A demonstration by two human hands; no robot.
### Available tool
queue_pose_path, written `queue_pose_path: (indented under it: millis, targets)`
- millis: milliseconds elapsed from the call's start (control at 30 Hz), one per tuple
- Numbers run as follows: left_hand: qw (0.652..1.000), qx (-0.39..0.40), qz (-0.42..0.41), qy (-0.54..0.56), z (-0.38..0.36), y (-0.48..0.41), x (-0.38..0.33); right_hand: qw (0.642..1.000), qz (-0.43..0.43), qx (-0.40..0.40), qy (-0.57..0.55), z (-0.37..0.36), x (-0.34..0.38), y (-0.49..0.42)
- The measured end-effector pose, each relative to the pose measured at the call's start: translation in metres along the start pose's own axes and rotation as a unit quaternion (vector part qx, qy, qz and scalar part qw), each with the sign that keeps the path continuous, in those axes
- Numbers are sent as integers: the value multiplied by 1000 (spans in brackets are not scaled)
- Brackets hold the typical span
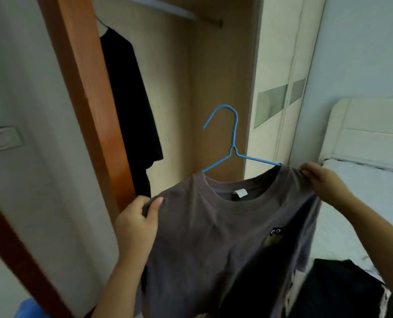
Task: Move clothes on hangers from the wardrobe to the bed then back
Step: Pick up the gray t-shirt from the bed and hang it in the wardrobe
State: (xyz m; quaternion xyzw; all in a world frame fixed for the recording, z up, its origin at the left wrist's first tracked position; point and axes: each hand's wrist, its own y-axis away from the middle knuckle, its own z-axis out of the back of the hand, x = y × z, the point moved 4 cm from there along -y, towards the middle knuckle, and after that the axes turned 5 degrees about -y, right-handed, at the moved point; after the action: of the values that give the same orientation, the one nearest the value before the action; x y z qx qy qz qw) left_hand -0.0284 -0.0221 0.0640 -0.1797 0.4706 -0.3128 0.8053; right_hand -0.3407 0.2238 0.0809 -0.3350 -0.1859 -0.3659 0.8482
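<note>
In the middle of the frame a grey T-shirt [213, 237] hangs on a blue hanger [233, 138], held up in the air in front of the open wardrobe [213, 88]. The left hand [137, 223] pinches the shirt's shoulder at centre left, thumb on top of the cloth. The right hand [323, 182] grips the other shoulder at centre right, fingers curled over the seam. The hanger's hook is free, well below the rail [204, 19] at the top of the frame.

One black garment [131, 99] hangs from the rail at upper left. A pile of dark clothes [342, 285] lies on the bed [362, 191] at lower right. So the task looks partway through (which leg, outward or return, I cannot tell). Either way this shirt has yet to be set down or hung, and the pile has yet to go on the rail.
</note>
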Motion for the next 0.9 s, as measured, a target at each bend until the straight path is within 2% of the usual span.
queue_pose_path:
  millis: [133,267,367,500,567,667,767,900]
  targets:
    - [996,65,-48,43,-60,-33,-8,996,-68,-58,10,28,-36,-5]
    - [992,77,-80,58,-108,-62,-17,988,-109,-105,-3,49,-66,-15]
    - [989,112,-91,25,-147,-90,-19,985,-118,-126,7,57,-79,-39]
    - [979,167,-87,-77,-197,-136,-25,987,-96,-131,3,54,-88,-92]
    - [978,146,-124,-80,-222,-162,-42,991,-69,-116,2,48,-85,-132]
    - [979,111,-170,-12,-256,-205,-68,994,-17,-105,-2,38,-78,-200]
    - [987,53,-154,-9,-273,-257,-77,996,16,-91,-5,35,-78,-262]
    - [989,25,-135,-54,-291,-321,-78,998,29,-59,11,33,-85,-323]
